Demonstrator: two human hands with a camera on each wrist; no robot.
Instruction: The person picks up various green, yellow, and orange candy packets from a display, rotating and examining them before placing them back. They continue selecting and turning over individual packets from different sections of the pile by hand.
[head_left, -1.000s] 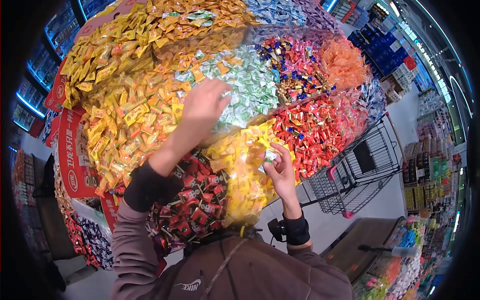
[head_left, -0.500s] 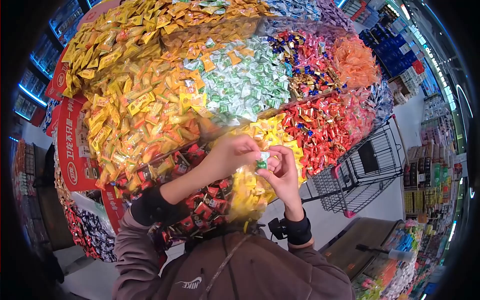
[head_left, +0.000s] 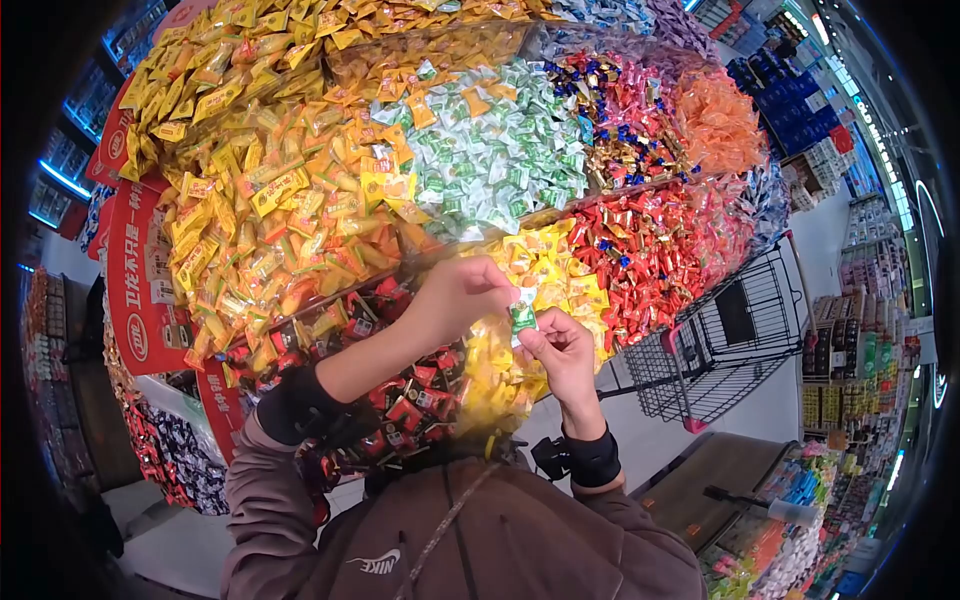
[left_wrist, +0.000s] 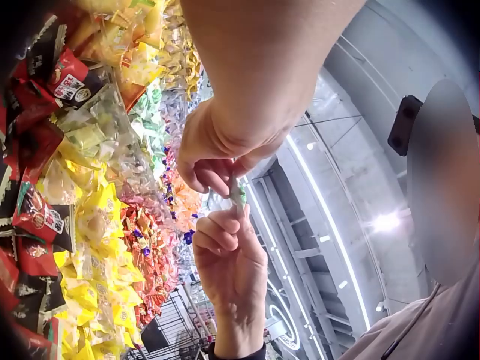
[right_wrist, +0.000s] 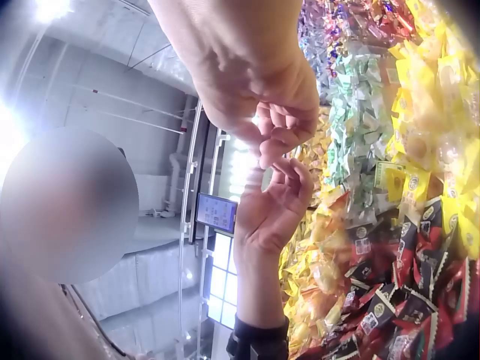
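Observation:
A small green-and-white wrapped candy (head_left: 523, 313) is held between the two hands, above the yellow candies. The left hand (head_left: 462, 297) pinches its upper end with thumb and fingers, and the right hand (head_left: 566, 362) pinches the lower end. In the left wrist view the candy (left_wrist: 238, 193) shows as a small green-white piece between the left hand (left_wrist: 225, 146) above and the right hand (left_wrist: 231, 259) below. The right wrist view has the right hand (right_wrist: 262, 97) and left hand (right_wrist: 274, 206) fingertip to fingertip, the candy mostly hidden.
Around the hands lie heaps of green-white candies (head_left: 490, 150), yellow candies (head_left: 500, 370), red candies (head_left: 650, 270) and red-black packets (head_left: 405, 410), split by clear dividers. A wire shopping cart (head_left: 715, 350) stands at the right; a red printed sign (head_left: 138, 290) hangs at the left.
The left hand has come down from the green-white heap to the right hand and now pinches the candy too. The candy stands more stretched between both hands than half a second ago.

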